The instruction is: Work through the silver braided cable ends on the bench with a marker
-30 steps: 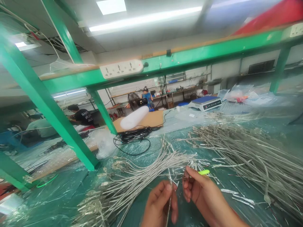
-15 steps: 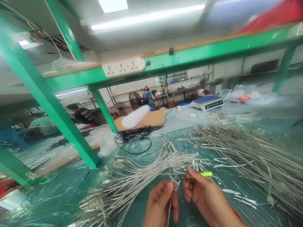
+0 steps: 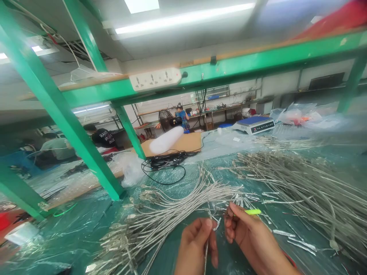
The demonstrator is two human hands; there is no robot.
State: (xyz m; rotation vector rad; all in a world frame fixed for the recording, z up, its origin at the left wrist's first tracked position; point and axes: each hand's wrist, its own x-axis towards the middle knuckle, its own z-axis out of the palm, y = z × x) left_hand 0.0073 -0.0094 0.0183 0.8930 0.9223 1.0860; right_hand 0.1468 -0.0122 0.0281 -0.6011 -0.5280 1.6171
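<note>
My left hand (image 3: 197,238) is closed, thumb and fingers pinching a thin silvery braided cable (image 3: 205,254) near its upper end. A loose strip of foil (image 3: 217,224) sticks out beside those fingertips. In my closed right hand (image 3: 248,231) is a slim tool with a neon yellow handle (image 3: 253,211); its thin tip points left toward the cable end, and I cannot tell whether they touch. Behind and left of my hands lies a bundle of similar silvery cables (image 3: 177,210). Foil scraps (image 3: 242,199) are scattered just beyond my right hand.
Another heap of cables (image 3: 289,179) spreads on the right. Farther back stand a digital scale (image 3: 254,125) and a coil of black cable (image 3: 164,159). Green posts (image 3: 65,118) and a shelf beam with a power strip (image 3: 156,79) frame the bench. Several people sit beyond.
The whole view has shifted slightly, so the scene sits a little farther right. Both hands keep nearly the same pose, with the cable and tool still held.
</note>
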